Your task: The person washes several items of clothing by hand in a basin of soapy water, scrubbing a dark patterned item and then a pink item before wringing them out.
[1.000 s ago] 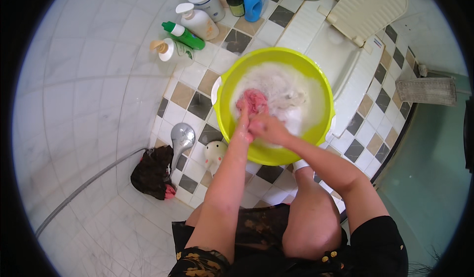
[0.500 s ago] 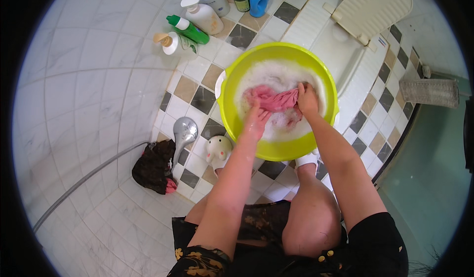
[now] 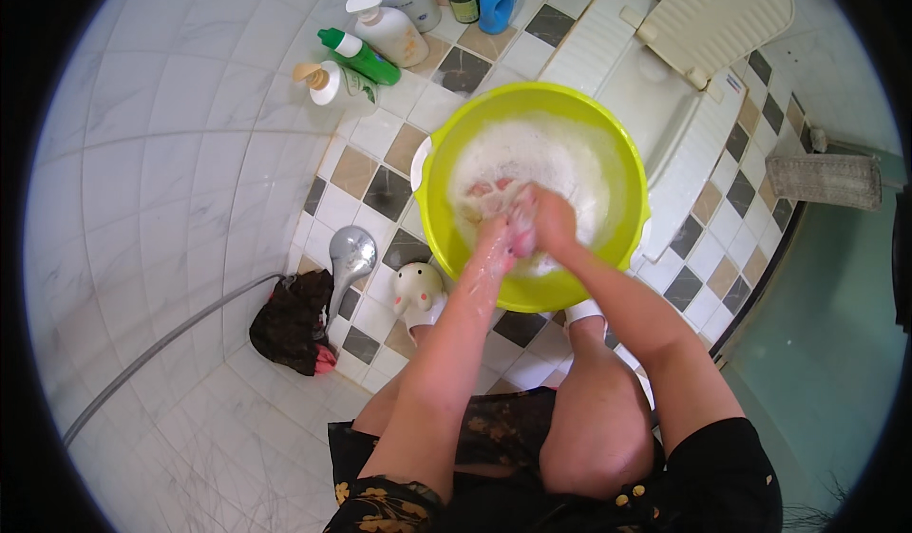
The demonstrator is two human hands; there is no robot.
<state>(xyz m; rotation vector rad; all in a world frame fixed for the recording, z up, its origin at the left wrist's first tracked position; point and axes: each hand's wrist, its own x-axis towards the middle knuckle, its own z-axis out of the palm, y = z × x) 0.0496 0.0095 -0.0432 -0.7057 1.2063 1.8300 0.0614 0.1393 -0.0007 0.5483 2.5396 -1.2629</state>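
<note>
A yellow-green basin [image 3: 631, 181] of white suds [image 3: 560, 148] stands on the tiled floor before me. Low in it, my left hand [image 3: 496, 233] and my right hand [image 3: 551, 219] are pressed together, both closed on a wet pink cloth [image 3: 522, 240]. Only a small bit of the cloth shows between them; foam and my fingers cover the rest. The right hand is curled like a fist against the left, whose fingers are partly hidden by suds.
Left of the basin lie a shower head [image 3: 352, 251] and a dark lace garment [image 3: 293, 324]. Several bottles, among them a white pump bottle [image 3: 394, 34], line the wall at the back left. A beige washboard [image 3: 717, 20] leans at the back right. My slippers [image 3: 419, 288] are close below the basin.
My right hand has come left and down to meet the left one. The pink cloth, stretched between the hands before, is now bunched in them and mostly out of sight.
</note>
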